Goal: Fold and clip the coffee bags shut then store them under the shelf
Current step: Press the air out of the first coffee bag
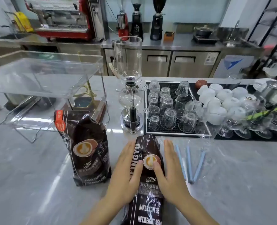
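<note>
Your left hand [126, 172] and right hand [170, 169] lie flat against either side of the near coffee bag [148, 181], fingers straight and spread, thumbs resting on its front beside the printed cup; palms press the bag between them, nothing pinched. That bag stands on the grey counter [29, 184] right in front of you, its top edge open and unrolled. The second coffee bag [87, 148] stands upright to your left, apart from the first, its top crumpled and unclipped. Three blue sealing clips [189, 164] lie on the counter just right of your right hand, not touched. The clear acrylic shelf [42, 75] sits behind the second bag. A glass siphon brewer [130, 88] stands beyond the near bag, with a black mat of upturned glasses [170, 108] to its right.
</note>
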### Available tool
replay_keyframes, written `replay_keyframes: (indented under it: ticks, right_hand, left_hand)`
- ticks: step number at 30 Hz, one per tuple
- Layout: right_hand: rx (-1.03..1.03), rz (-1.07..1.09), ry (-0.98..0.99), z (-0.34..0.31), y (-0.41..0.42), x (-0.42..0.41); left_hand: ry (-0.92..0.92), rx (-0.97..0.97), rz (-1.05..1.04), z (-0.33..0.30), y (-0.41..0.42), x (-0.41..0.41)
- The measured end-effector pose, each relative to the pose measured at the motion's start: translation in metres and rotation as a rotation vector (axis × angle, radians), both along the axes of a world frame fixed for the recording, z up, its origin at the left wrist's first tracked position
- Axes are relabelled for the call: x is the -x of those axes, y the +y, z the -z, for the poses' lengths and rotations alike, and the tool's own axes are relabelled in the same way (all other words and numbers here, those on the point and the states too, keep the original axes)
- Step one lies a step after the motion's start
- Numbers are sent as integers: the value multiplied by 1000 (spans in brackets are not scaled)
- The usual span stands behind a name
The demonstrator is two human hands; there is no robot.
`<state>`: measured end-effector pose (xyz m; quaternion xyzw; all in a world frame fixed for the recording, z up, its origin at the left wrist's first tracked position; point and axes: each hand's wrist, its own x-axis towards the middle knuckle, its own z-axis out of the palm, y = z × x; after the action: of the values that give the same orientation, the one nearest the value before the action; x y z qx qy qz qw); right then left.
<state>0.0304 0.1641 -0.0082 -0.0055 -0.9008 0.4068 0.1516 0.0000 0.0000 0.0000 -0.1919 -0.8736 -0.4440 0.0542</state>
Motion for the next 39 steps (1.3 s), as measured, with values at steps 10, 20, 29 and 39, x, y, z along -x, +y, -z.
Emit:
replay_keyframes:
  ticks: [10, 20, 29, 39]
  right_hand:
    - [645, 215, -323, 16, -24, -25]
    - [741, 184, -338, 22, -38, -69]
    - [584, 225, -290, 21, -42, -72]
    - [550, 245, -287, 23, -45, -74]
  left_hand:
    - [-589, -492, -133, 11, 3, -23]
    - [-529, -519, 20, 3, -12, -66]
    - [-380, -323, -124, 6, -11, -77]
    - [-373, -288, -163, 19, -16, -81]
